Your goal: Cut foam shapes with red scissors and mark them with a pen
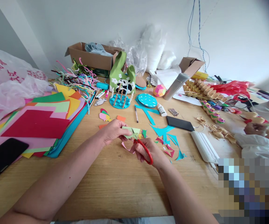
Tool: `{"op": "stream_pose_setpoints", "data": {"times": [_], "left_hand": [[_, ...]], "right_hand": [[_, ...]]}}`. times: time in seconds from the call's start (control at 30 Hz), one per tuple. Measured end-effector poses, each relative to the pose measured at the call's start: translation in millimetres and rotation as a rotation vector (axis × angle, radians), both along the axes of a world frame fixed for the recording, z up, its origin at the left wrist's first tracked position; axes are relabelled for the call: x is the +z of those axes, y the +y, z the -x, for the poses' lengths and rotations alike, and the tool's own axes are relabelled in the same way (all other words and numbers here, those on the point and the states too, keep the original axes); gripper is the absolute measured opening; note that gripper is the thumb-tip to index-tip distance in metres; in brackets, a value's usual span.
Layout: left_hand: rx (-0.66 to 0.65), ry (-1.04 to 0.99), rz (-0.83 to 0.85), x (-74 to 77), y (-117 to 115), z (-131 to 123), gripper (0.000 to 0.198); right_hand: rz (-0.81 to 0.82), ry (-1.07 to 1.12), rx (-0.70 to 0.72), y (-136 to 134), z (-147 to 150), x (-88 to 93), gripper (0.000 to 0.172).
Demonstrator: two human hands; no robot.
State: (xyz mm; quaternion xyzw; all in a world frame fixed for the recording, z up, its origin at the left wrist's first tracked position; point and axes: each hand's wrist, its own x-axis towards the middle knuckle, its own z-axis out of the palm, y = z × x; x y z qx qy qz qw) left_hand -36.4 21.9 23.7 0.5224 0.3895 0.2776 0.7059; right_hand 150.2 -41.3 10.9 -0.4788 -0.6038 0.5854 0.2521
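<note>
My left hand pinches a small light green paper piece just above the wooden table. My right hand is closed round red-handled scissors, whose blades meet the green paper's lower edge. A pink scrap lies under the hands. Cut teal and pink paper offcuts are scattered just right of my right hand.
A stack of coloured paper sheets and a black phone lie left. A panda bag, blue discs, glue bottle, pencil, black case and steel flask sit behind. Another person's hands work at right.
</note>
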Motion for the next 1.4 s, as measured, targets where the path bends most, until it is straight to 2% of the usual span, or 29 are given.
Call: {"op": "stream_pose_setpoints", "data": {"times": [0.43,0.8,1.13,1.4], "left_hand": [[-0.010,0.013,0.015,2.5,-0.4,-0.1,0.017],[0.000,0.012,0.046,6.5,-1.7,-0.7,0.013],[-0.022,0.003,0.014,1.7,-0.4,1.8,0.021],[0.138,-0.068,-0.041,3.0,0.1,0.8,0.021]], "right_hand": [[-0.003,0.024,0.004,0.9,-0.7,-2.5,0.052],[0.006,0.007,-0.006,-0.4,1.6,3.1,0.051],[-0.001,-0.015,-0.016,0.2,1.2,1.4,0.050],[0.010,0.012,-0.022,-0.3,1.3,1.1,0.051]]}}
